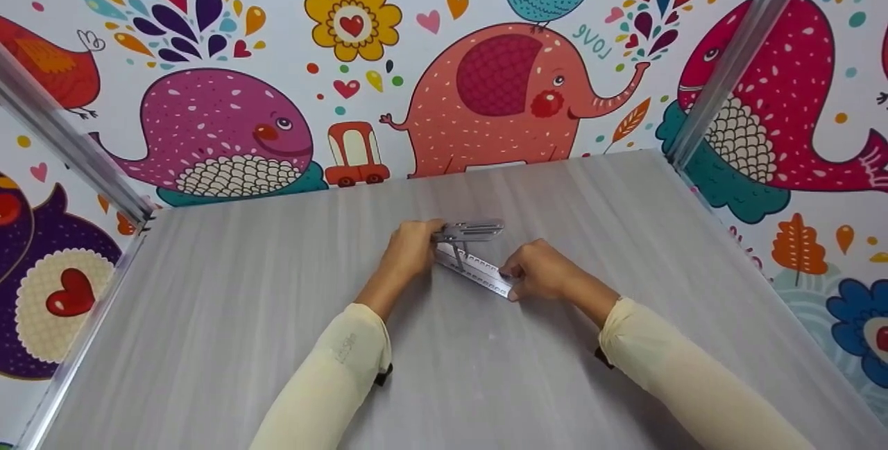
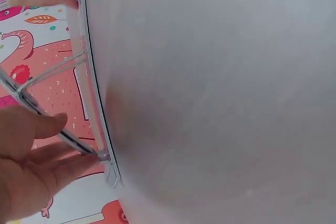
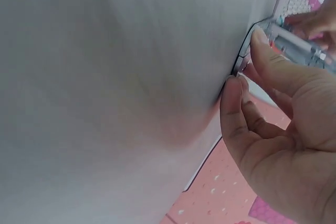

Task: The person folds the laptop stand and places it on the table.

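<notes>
A folding metal stand (image 1: 475,275) is partly unfolded on the grey wood-grain table (image 1: 291,367). Its slotted upper plate (image 1: 473,230) is raised off the flat base, and a thin strut (image 2: 50,72) links the two. My left hand (image 1: 409,249) holds the upper plate near the hinged end, thumb on one side and fingers on the other in the left wrist view. At the opposite end, my right hand (image 1: 544,271) pinches the base between thumb and fingertips, as the right wrist view (image 3: 278,124) also shows. The left fingertips are partly hidden in the head view.
Behind the table rises a wall (image 1: 277,55) printed with cartoon animals, hearts and flowers. Metal posts stand at the back left corner (image 1: 83,138) and back right corner (image 1: 735,62). A metal strip (image 1: 76,381) runs along the table's left edge.
</notes>
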### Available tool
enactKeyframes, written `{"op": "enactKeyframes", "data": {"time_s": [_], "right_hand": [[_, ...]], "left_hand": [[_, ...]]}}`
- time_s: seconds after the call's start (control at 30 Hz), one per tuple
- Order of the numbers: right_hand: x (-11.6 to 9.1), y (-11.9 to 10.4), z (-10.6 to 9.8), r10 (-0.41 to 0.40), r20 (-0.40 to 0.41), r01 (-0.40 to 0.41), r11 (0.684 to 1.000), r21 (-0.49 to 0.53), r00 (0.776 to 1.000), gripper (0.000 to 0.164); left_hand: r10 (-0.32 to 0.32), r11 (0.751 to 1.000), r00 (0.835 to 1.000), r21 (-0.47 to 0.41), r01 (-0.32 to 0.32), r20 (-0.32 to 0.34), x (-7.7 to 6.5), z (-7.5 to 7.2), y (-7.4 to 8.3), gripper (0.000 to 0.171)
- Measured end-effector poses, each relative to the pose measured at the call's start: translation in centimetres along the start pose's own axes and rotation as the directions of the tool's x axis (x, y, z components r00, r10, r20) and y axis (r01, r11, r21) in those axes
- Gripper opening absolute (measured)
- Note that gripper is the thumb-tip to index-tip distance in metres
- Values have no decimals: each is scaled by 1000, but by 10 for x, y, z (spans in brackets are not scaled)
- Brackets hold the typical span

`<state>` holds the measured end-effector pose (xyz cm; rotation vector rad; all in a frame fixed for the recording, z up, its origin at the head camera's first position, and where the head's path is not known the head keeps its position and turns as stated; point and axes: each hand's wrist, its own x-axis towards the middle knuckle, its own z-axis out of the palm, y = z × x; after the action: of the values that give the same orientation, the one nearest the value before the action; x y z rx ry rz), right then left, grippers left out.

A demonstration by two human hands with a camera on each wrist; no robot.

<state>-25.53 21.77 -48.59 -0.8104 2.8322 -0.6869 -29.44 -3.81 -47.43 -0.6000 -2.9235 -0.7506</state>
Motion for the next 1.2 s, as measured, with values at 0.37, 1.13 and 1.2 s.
{"op": "enactKeyframes", "data": {"time_s": [0.37,1.13,1.2], "right_hand": [[-6,-25,12,89,-18,-90,996,-14,996,33],[0,-79,41,299,-25,-298,953,49,954,46],[0,-82,43,315,-25,-313,948,53,949,46]], "left_hand": [[8,997,986,-80,6,169,20,-9,-8,58],[141,974,946,-213,-79,292,46,-9,-15,62],[144,974,943,-211,-82,301,48,-9,-14,60]]}}
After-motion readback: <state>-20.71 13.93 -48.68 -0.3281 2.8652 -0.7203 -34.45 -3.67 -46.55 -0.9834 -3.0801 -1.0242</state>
